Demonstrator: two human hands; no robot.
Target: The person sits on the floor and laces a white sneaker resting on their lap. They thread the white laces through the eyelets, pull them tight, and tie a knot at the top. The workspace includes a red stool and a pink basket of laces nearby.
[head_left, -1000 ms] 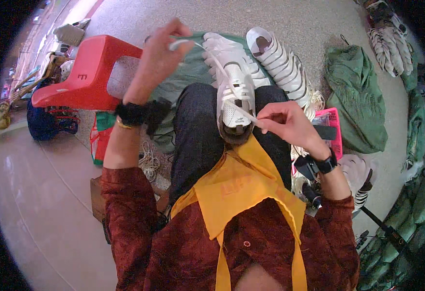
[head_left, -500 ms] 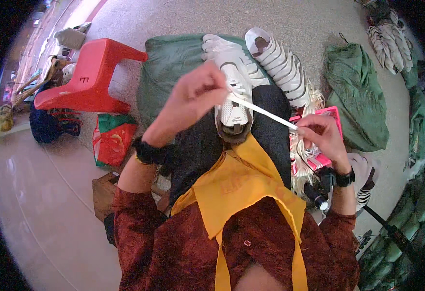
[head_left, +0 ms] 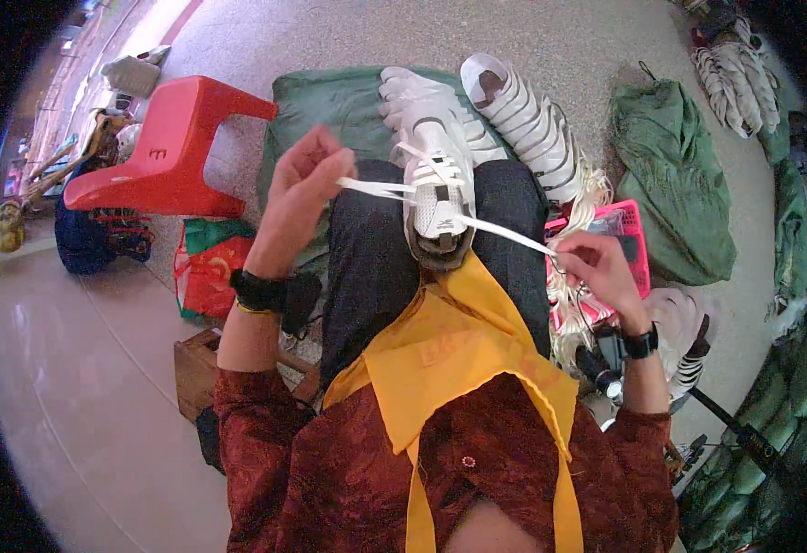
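Tensioning the white lace (head_left: 511, 235) should go best with both runs flat, untwisted and pulled evenly, so the white shoe (head_left: 441, 205) is not dragged sideways. From where I stand, the shoe sits between the dark-trousered thighs (head_left: 367, 258), its heel end at the upper corner of the yellow apron (head_left: 468, 350); what bears it underneath is hidden. The left hand (head_left: 309, 175), fingers curled, pinches the lace beyond the shoe's left edge, where two strands show; the right hand (head_left: 602, 269) pinches a single run beyond the right edge; neither hand is spread
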